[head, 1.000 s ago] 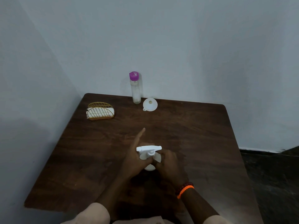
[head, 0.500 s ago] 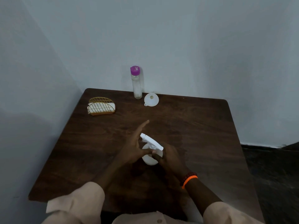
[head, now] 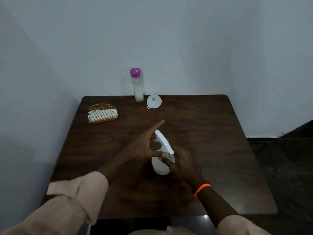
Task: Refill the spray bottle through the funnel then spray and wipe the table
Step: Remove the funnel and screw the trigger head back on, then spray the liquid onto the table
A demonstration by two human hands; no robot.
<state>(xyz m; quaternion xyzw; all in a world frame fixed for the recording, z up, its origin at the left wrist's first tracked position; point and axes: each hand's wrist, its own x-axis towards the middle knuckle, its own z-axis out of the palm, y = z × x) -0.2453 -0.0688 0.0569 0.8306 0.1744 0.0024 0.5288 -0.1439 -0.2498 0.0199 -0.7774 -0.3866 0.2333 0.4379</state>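
A white spray bottle [head: 160, 166] stands at the middle of the dark wooden table [head: 211, 133]. My left hand [head: 144, 146] grips its white trigger head, with the index finger pointing straight out toward the far edge. My right hand [head: 183, 163] is curled round the bottle's body from the right; an orange and dark bead bracelet sits on that wrist. A clear refill bottle with a purple cap [head: 137, 85] stands at the table's far edge. Just right of it lies a white funnel [head: 153, 101], mouth up.
A gold wire holder with white napkins [head: 103, 114] sits at the far left of the table. Grey walls close in behind the table and on its left. Dark floor shows beyond the right edge.
The trigger head has turned in my left hand, its nozzle swinging from sideways to pointing away and left. The camera view has shifted slightly; my right hand stays on the bottle.
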